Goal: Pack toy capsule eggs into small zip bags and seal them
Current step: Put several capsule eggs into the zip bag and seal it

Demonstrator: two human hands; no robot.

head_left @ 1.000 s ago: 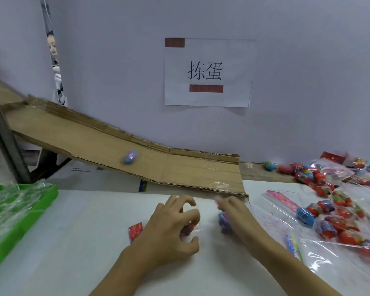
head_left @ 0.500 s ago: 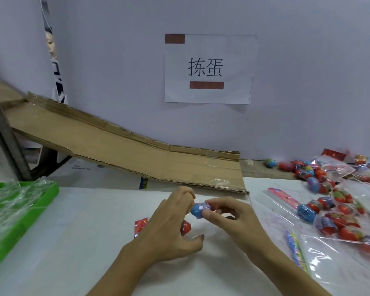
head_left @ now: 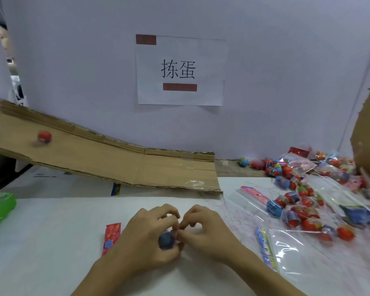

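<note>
The small blue plastic capsule egg (head_left: 166,240) is now low between my two hands, just above the white table (head_left: 51,242), and I judge it is already inside the small clear zip bag, though the film of the bag is too blurred and hidden to see well. Half a second ago I held this egg higher, between the fingertips of both hands, and a red egg showed under my left palm; that red one I do not see now, so probably it is behind my fingers in the same bag.

My left hand (head_left: 150,238) is curled around the blue egg and holds it from the left side. My right hand (head_left: 205,231) has its fingers bent and pinching at something just beside the egg, I think the mouth of the bag. For the task this means the filling step is nearly finished and the next need is to press the zip closed.

Beside my left hand lies a red printed paper card (head_left: 111,237) on the table. Further back, a new red capsule egg (head_left: 45,137) is on the upper part of the brown cardboard ramp (head_left: 137,165); one second ago a blue one was rolling there. At the right is the pile of filled clear bags with red and blue eggs (head_left: 297,212).
</note>
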